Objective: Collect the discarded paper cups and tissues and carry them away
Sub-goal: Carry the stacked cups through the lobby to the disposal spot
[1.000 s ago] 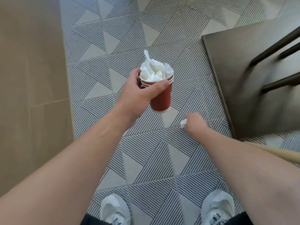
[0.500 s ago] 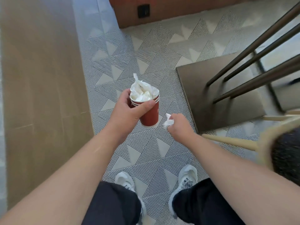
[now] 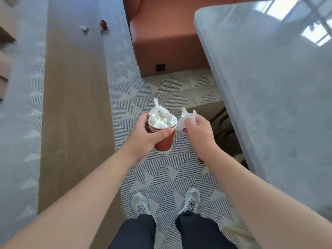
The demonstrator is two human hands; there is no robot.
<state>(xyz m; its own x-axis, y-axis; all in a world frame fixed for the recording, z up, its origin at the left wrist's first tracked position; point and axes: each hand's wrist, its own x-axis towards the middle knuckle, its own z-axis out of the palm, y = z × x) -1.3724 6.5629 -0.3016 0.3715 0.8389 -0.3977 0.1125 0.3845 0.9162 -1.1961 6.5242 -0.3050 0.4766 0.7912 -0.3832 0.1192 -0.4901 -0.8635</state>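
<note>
We can't identify two small items on the far wooden strip, a red one and a pale one: too small, blurred. The left hand covers much of the red cup stack, so cup count is unclear. Tissues hide the cup's inside. The tissue in the right hand is partly hidden by fingers. The table runs off frame right and hides the brown base beneath.

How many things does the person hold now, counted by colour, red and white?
Red: 1, the stack of paper cups in the left hand; how many cups it nests is unclear.
White: 2, the tissue wad filling the stack, and the loose tissue in the right hand.
Total: 3
</note>
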